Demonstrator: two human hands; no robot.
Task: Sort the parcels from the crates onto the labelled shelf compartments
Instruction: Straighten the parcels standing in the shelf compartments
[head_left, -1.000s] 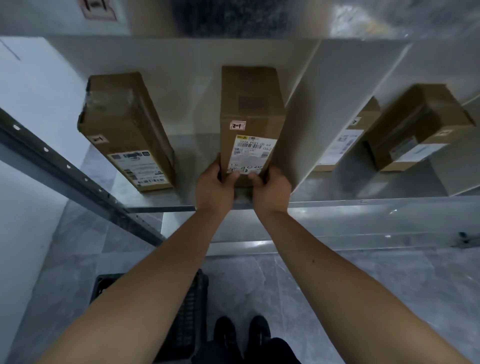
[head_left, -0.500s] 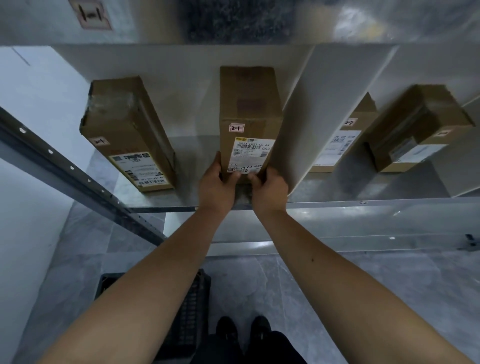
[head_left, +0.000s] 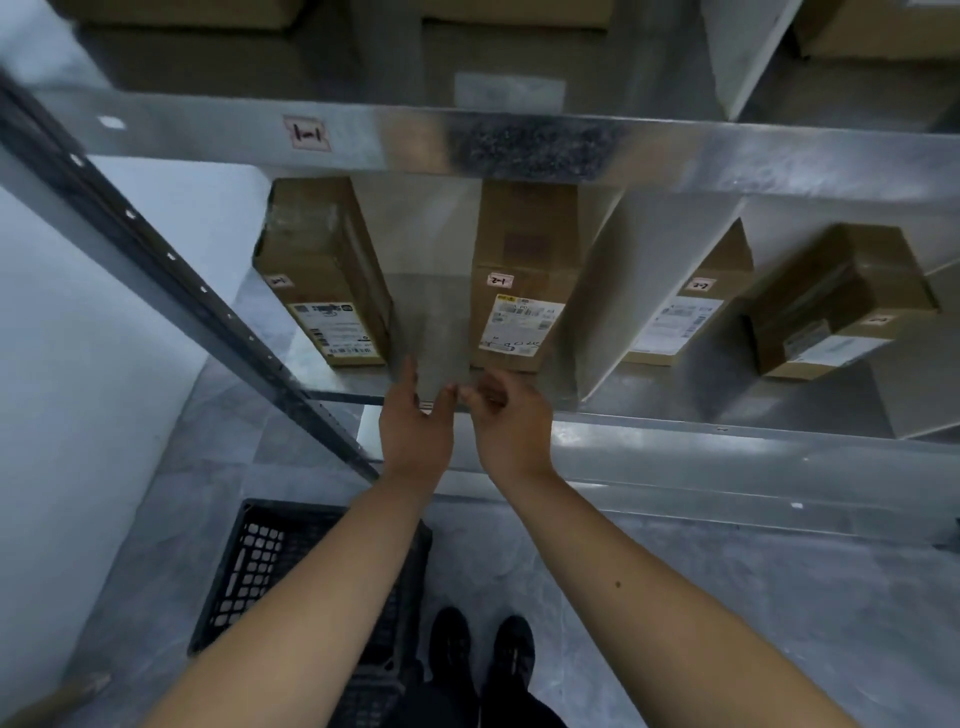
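A galvanised steel shelf (head_left: 727, 171) fills the upper half of the view. Its front beams are dull grey and catch soft, cool glints of light. At the shelf's left end a dark upright (head_left: 171, 260) runs on a slant, punched with a row of small holes. Left of the shelf stands a plain white wall (head_left: 78, 389), shaded bluish. Inside the shelf, pale divider panels (head_left: 597, 291) stand between the bays, and the decks are bare metal with a faint sheen. Below and in front of the shelf lies a floor (head_left: 675, 597) of grey, marble-veined tiles. The light is dim throughout.
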